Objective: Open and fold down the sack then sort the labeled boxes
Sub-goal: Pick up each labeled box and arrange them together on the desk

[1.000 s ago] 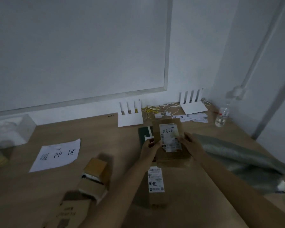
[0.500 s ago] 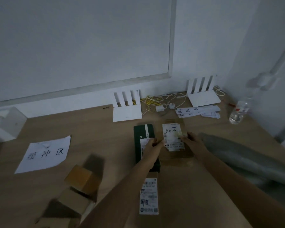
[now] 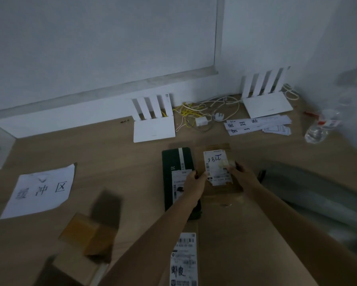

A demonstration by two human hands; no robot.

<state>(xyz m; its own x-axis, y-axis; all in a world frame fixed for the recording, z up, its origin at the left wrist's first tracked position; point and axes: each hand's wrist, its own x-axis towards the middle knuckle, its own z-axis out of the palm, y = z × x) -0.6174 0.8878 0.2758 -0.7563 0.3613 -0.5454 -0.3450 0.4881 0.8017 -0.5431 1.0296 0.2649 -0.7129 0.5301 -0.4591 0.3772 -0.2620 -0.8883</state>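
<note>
My left hand [image 3: 194, 182] and right hand [image 3: 242, 174] pinch the cardboard box [image 3: 218, 188] near the table's [image 3: 111, 162] far edge; I should align it squarely beside the green box [image 3: 173, 162] before releasing.

Dim, bluish, low-contrast light throughout, with only soft shadows. The water bottle [image 3: 320, 129] at far right is motion-blurred, the near-left boxes [image 3: 88, 234] smeared. Wide-angle distortion bends the edges.

bare table [image 3: 103, 153] left of green box [image 3: 173, 162]; routers [image 3: 153, 129] block behind.
</note>
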